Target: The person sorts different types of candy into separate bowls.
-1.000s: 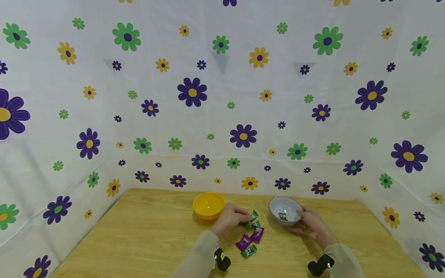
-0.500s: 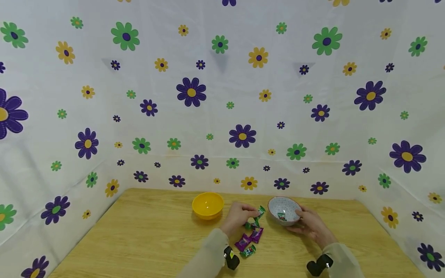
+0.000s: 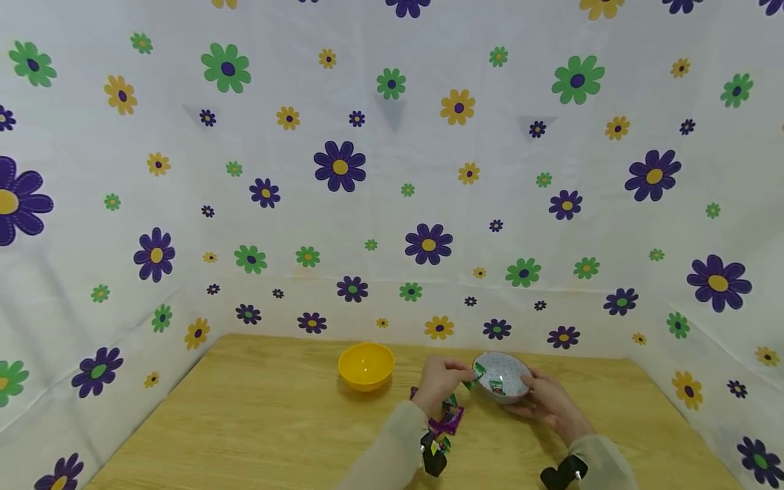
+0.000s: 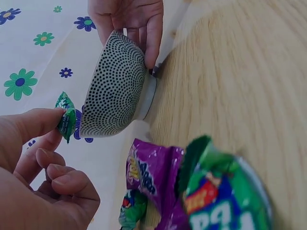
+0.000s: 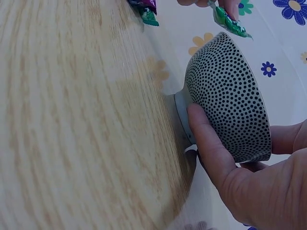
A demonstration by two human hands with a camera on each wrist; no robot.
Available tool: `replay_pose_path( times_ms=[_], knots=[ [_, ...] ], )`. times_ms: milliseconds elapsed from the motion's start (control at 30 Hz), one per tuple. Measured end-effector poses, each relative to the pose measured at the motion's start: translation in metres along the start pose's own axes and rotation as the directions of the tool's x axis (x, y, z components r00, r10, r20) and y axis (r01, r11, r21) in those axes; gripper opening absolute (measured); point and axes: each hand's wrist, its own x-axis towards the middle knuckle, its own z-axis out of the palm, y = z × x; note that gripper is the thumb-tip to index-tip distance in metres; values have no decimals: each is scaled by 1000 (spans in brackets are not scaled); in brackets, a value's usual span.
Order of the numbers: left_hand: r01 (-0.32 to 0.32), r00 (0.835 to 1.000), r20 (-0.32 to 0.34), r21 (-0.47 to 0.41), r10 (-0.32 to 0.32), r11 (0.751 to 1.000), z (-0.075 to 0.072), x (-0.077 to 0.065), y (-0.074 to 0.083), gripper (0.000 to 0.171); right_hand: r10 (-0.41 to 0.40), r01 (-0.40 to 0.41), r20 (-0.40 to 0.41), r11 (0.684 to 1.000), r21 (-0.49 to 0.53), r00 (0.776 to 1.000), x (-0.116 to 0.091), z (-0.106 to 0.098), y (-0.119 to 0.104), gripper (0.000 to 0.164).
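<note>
My left hand (image 3: 442, 382) pinches a green-wrapped candy (image 3: 476, 373) (image 4: 66, 119) (image 5: 229, 22) at the rim of the dotted bowl (image 3: 503, 378) (image 4: 115, 88) (image 5: 229, 98). My right hand (image 3: 547, 399) (image 5: 240, 182) grips that bowl's far side, thumb on its wall (image 4: 154, 36). One green candy (image 3: 497, 388) lies inside the bowl. Purple and green wrapped candies (image 3: 446, 418) (image 4: 158, 177) lie on the wooden table (image 3: 263, 422) under my left wrist.
A yellow bowl (image 3: 365, 366) stands on the table left of my hands. White flowered cloth (image 3: 392, 204) walls in the table at the back and both sides. Bare wood stretches to the left and front.
My left hand has lifted a green candy from the pile and carried it rightwards to the dotted bowl's rim. The right hand has stayed on the bowl.
</note>
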Motion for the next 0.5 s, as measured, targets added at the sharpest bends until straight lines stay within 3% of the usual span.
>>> replay_pose_path(
  times_ms=[200, 500],
  knots=[
    [46, 999, -21, -31, -47, 998, 12, -3, -3, 10, 8, -8, -3, 1000, -4, 1000, -2, -2, 5, 57],
    [23, 999, -22, -14, -23, 1000, 16, -2, 4, 11, -2, 2, -6, 1000, -28, 1000, -1, -1, 2, 57]
  ],
)
